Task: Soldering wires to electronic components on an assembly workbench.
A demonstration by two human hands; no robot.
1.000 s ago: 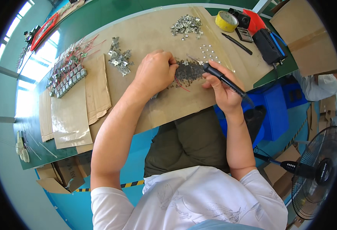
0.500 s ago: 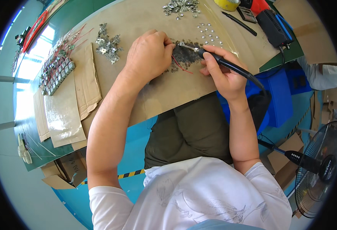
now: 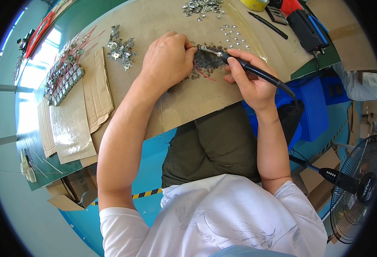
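My right hand (image 3: pixel 255 83) is closed round the black handle of a soldering iron (image 3: pixel 257 72). The iron's metal tip points left, toward the fingertips of my left hand (image 3: pixel 167 55). That hand is closed in a pinch, its thumb and forefinger close to the tip. A thin red wire (image 3: pixel 203 73) runs out from under those fingers and lies to the lower right. A small shiny metal piece shows at the fingertips; the fingers partly hide it. Beneath the tip the board's covering has a dark scorched patch (image 3: pixel 210 62).
Loose metal tabs (image 3: pixel 120 49) lie left of my hand, and another heap (image 3: pixel 202 6) at the back. Small silvery pieces (image 3: pixel 233 36) sit right of it. Further right are a black pen (image 3: pixel 268 25) and a black power box (image 3: pixel 306 30). Wired parts (image 3: pixel 66 83) stand at left.
My left hand has shifted very slightly. The soldering iron and the red wire stay nearly where they were.
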